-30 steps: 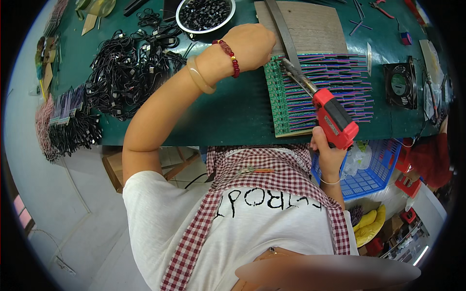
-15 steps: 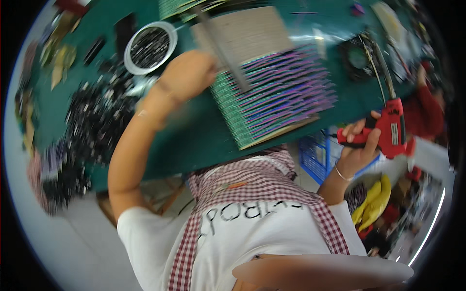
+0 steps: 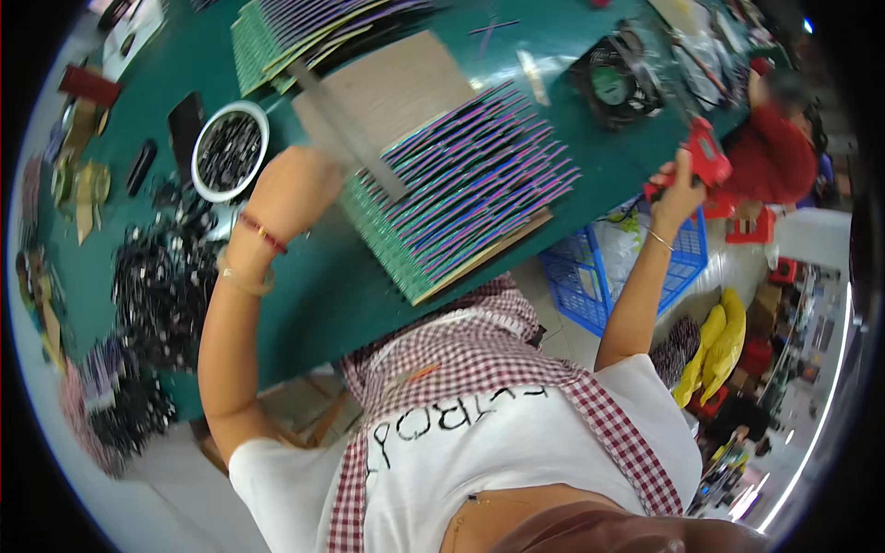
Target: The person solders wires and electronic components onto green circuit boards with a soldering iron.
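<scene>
My left hand (image 3: 297,189) is curled closed at the left edge of a card board (image 3: 392,244) with a green border. Its fingertips are hidden and somewhat blurred, so I cannot see what they hold. Slim purple-and-black sticks (image 3: 489,184) lie side by side across the board. A flat grey metal strip (image 3: 346,129) lies slantwise over the board and a brown cardboard sheet (image 3: 406,78), close to this hand. Off to the right, my right hand (image 3: 678,195) is wrapped round the handle of a red gun-shaped tool (image 3: 708,152).
A white bowl (image 3: 262,136) of small black pieces stands left of the board, near a heap of black pieces (image 3: 161,295). More stick-covered boards (image 3: 304,37) lie at the back. A black ring-shaped object (image 3: 613,83) sits right. A blue crate (image 3: 590,286) stands below the table; a person in red (image 3: 779,157) is beyond.
The view has shifted, moving the table's things leftward in the picture. My right hand has carried the red tool farther out and away. My left hand stays beside the board.
</scene>
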The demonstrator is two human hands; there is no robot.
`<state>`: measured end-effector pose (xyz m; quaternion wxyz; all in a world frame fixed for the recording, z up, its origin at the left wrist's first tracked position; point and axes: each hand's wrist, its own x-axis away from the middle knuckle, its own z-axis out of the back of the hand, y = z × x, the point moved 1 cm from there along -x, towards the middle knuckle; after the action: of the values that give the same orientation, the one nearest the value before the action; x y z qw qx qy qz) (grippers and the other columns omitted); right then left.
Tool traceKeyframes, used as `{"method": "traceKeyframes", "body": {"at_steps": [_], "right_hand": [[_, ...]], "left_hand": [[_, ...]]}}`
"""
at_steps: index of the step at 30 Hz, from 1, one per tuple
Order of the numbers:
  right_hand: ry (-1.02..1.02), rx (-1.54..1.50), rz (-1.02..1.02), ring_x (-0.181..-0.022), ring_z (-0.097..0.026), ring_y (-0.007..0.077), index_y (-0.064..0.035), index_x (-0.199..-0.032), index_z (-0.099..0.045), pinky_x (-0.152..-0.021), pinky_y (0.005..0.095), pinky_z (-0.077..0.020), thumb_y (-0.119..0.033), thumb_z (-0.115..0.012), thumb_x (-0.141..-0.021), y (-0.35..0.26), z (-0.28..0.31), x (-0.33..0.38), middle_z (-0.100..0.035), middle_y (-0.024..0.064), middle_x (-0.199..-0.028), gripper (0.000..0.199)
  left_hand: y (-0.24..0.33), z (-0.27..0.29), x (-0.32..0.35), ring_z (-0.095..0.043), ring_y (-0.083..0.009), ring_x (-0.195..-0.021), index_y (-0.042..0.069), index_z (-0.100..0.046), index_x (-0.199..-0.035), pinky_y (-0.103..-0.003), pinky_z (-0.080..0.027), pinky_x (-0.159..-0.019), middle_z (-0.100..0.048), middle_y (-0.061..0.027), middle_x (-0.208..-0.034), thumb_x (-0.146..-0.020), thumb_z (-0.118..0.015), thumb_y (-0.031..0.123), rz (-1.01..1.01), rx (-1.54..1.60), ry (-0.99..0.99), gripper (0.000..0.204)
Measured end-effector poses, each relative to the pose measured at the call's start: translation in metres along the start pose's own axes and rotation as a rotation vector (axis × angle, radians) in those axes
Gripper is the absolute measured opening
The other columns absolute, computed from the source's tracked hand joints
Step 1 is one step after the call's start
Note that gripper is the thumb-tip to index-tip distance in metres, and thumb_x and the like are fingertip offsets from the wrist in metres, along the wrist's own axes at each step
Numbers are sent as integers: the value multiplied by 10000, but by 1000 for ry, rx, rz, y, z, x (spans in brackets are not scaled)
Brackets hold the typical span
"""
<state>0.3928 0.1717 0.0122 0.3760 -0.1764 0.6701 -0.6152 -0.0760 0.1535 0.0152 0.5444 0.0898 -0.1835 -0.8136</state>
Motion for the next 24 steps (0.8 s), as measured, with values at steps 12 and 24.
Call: {"method": "traceKeyframes", "body": {"at_steps": [12,24], "right_hand": [[-117,-311,70,-469,-408,104,39,-1051,-520,-453,235,-346,-193,-539,-880,-69,-3,65,-488,53,-605,289],[-466,-449,-57,-465,-387,95,52,-1134,-430,-440,222,-339,-234,-447,-919,-93,-38,104,-459,71,-641,359]], "left_hand": [[-12,-17,12,-571,-332,-663,13,-551,-666,-417,-462,-616,-582,-146,-673,-715,-527,93,126,-49,154,97],[-20,36,161,-526,-312,-906,38,-533,-987,-392,-435,-771,-536,-125,-930,-747,-634,76,706,-462,448,263]]}}
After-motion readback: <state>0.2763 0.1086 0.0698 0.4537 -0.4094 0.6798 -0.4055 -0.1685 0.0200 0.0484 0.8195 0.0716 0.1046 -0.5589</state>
